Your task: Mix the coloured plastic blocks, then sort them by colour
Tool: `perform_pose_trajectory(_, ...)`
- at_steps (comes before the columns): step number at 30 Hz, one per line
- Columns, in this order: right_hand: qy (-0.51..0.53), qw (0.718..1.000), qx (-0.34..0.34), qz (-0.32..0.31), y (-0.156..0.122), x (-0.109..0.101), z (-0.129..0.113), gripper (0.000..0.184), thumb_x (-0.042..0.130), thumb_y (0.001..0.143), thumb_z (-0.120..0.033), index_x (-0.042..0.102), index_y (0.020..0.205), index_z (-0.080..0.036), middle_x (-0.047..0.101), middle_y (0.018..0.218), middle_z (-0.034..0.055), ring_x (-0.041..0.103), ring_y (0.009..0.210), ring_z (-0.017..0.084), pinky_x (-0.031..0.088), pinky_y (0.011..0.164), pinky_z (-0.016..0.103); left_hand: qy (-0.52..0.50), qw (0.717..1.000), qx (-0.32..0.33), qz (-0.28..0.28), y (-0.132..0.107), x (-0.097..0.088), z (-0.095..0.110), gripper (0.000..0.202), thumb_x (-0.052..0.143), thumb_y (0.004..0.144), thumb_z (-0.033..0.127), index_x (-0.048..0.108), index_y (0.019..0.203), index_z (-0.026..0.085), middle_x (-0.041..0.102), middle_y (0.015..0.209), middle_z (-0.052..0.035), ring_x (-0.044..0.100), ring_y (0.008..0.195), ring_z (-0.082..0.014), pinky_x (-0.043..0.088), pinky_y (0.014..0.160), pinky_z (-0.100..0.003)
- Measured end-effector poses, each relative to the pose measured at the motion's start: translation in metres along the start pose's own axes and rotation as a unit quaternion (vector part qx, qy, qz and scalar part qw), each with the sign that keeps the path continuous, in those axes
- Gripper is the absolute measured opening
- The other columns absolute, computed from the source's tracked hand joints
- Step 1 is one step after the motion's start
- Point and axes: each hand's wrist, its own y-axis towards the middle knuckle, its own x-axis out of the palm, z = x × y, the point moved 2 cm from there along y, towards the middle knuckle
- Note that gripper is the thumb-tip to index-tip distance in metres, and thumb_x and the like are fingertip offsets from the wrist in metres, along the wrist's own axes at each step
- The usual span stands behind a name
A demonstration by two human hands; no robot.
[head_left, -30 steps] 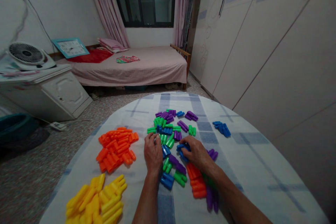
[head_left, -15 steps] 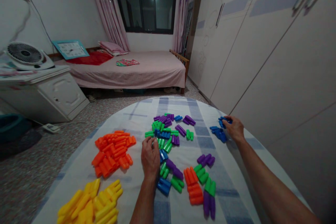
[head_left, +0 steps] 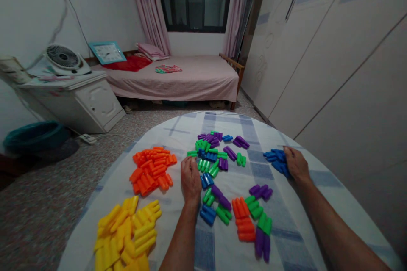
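My right hand (head_left: 297, 163) is at the right side of the tablecloth, its curled fingers closed on blue plastic toy blocks at the edge of a small blue pile (head_left: 276, 160). The fingertips are partly hidden. Near the middle, my left hand (head_left: 190, 178) rests with bent fingers pressed together; whatever they hold, if anything, is hidden. Right beside it spreads a mixed group of green blocks (head_left: 204, 165), purple blocks (head_left: 220, 197) and blue blocks (head_left: 208, 215). The blocks look like short joined tubes.
Left of my left hand lie an orange pile (head_left: 151, 171) and, nearer, a yellow pile (head_left: 127, 235). Orange blocks (head_left: 244, 226) with green and purple ones lie front right. Beyond the round table (head_left: 178, 126) stand a bed (head_left: 178, 82), a cabinet with a fan (head_left: 63, 57), and a wardrobe (head_left: 333, 93).
My view has turned slightly left. My right hand, which pinched a blue block at the pile's far side, has come down against the pile's right edge. My left hand stays beside the mixed blocks.
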Motion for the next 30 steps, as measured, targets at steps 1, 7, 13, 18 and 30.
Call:
perform_pose_trajectory(1, -0.018, 1.000, -0.013, 0.022, -0.004, -0.002, -0.005, 0.048, 0.035, 0.087, -0.044, 0.063, 0.111, -0.014, 0.058, 0.119, 0.0207, 0.049, 0.115, 0.031, 0.036, 0.095, 0.048, -0.009, 1.000, -0.008, 0.005, 0.000, -0.001, 0.000, 0.038, 0.031, 0.093, 0.039, 0.062, 0.099, 0.018, 0.059, 0.107, -0.0095, 0.056, 0.104, -0.0202, 0.046, 0.093, -0.036)
perform_pose_trajectory(7, 0.028, 0.982, -0.187, 0.009, -0.055, 0.003, -0.081, 0.033, 0.043, 0.084, -0.033, 0.061, 0.106, -0.016, 0.059, 0.106, 0.0124, 0.053, 0.104, 0.025, 0.042, 0.091, 0.041, -0.073, 0.994, -0.072, 0.039, 0.002, -0.006, 0.000, 0.041, 0.028, 0.094, 0.040, 0.061, 0.100, 0.017, 0.061, 0.104, -0.0104, 0.061, 0.091, -0.0178, 0.052, 0.074, -0.030)
perform_pose_trajectory(13, 0.103, 0.913, -0.304, -0.251, -0.141, 0.027, -0.177, 0.024, 0.048, 0.088, -0.029, 0.059, 0.108, -0.022, 0.059, 0.103, 0.0061, 0.057, 0.095, 0.018, 0.045, 0.084, 0.030, -0.084, 0.991, -0.090, 0.048, 0.001, -0.008, 0.001, 0.041, 0.027, 0.094, 0.041, 0.060, 0.102, 0.018, 0.062, 0.105, -0.0097, 0.062, 0.094, -0.0168, 0.052, 0.074, -0.027)
perform_pose_trajectory(18, -0.050, 0.893, -0.355, -0.274, -0.174, 0.038, -0.208, 0.034, 0.057, 0.084, -0.039, 0.057, 0.114, -0.024, 0.056, 0.106, 0.0074, 0.057, 0.090, 0.021, 0.045, 0.078, 0.032, -0.085, 0.993, -0.079, 0.039, 0.003, -0.007, -0.001, 0.040, 0.028, 0.094, 0.041, 0.060, 0.101, 0.017, 0.062, 0.106, -0.0098, 0.062, 0.093, -0.0164, 0.052, 0.074, -0.027)
perform_pose_trajectory(30, -0.011, 0.911, -0.325, -0.255, -0.173, 0.048, -0.206, 0.021, 0.047, 0.078, -0.017, 0.051, 0.098, -0.019, 0.054, 0.099, 0.0061, 0.053, 0.089, 0.019, 0.041, 0.078, 0.029, -0.069, 0.996, -0.055, 0.033, 0.004, -0.004, -0.002, 0.039, 0.029, 0.093, 0.040, 0.061, 0.097, 0.018, 0.060, 0.101, -0.0085, 0.060, 0.089, -0.0163, 0.051, 0.081, -0.031)
